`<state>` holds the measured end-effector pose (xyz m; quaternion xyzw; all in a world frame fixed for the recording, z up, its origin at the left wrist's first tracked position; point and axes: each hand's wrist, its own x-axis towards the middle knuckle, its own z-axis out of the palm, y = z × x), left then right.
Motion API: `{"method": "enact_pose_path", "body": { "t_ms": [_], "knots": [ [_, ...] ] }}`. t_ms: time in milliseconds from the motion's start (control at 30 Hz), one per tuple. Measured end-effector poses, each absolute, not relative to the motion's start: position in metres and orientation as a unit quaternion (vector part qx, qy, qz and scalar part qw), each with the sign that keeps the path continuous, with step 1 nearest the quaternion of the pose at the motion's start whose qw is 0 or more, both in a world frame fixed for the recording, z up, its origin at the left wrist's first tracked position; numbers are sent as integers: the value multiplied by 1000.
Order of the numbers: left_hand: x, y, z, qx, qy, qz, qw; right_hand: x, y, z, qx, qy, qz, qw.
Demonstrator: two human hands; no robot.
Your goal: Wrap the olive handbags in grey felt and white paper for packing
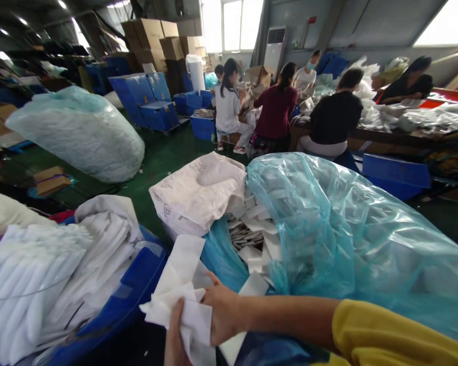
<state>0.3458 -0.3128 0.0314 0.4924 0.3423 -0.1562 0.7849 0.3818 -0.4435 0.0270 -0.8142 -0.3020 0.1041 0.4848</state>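
At the bottom centre, several white fabric pieces (187, 300) are bunched between my two hands. My left hand (175, 333) closes on their lower left side, with the thumb pointing up. On the right side my right hand (225, 311) grips the same pieces; some of its fingers are hidden behind the fabric. Just beyond is a large translucent blue plastic bag (309, 218), its open mouth showing many white pieces (252, 234). A white sack (202, 190) with handwriting on it stands beside the bag's mouth.
To my left is a blue bin (137, 284) piled with white fabric stacks (34, 274). A full plastic bag (80, 132) stands farther left on the green floor. Several people sit at a heaped work table (381, 134) ahead. Blue crates (158, 114) and cardboard boxes (147, 38) stand behind.
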Motion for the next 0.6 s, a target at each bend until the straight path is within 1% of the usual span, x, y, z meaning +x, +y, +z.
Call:
{"method": "enact_pose_path", "body": {
  "t_ms": [67, 100, 167, 233, 267, 300, 333, 400, 467, 533, 600],
  "knots": [
    [326, -305, 35, 455, 357, -139, 804, 374, -455, 41, -802, -425, 108, 406],
    [319, -299, 35, 441, 371, -123, 808, 376, -463, 46, -783, -477, 107, 385],
    [309, -285, 35, 425, 415, -79, 801, 391, -486, 50, -761, -513, 105, 382],
    [303, -268, 33, 427, 448, -20, 785, 414, -521, 45, -809, -452, 108, 360],
    [301, -260, 32, 433, 451, 9, 780, 426, -543, 41, -853, -392, 115, 324],
    [298, -253, 31, 441, 447, 34, 777, 437, -567, 34, -897, -330, 131, 262],
    [296, -247, 29, 451, 440, 49, 775, 444, -592, 27, -915, -296, 144, 236],
    [290, -243, 21, 465, 424, 39, 776, 449, -636, 10, -933, -248, 167, 202],
    [285, -248, 8, 473, 416, 3, 777, 441, -665, -5, -945, -212, 181, 174],
    [281, -260, -9, 466, 423, -23, 777, 428, -674, -14, -951, -197, 180, 154],
    [278, -273, -27, 440, 445, -32, 779, 416, -665, -19, -952, -207, 174, 145]
  ]
}}
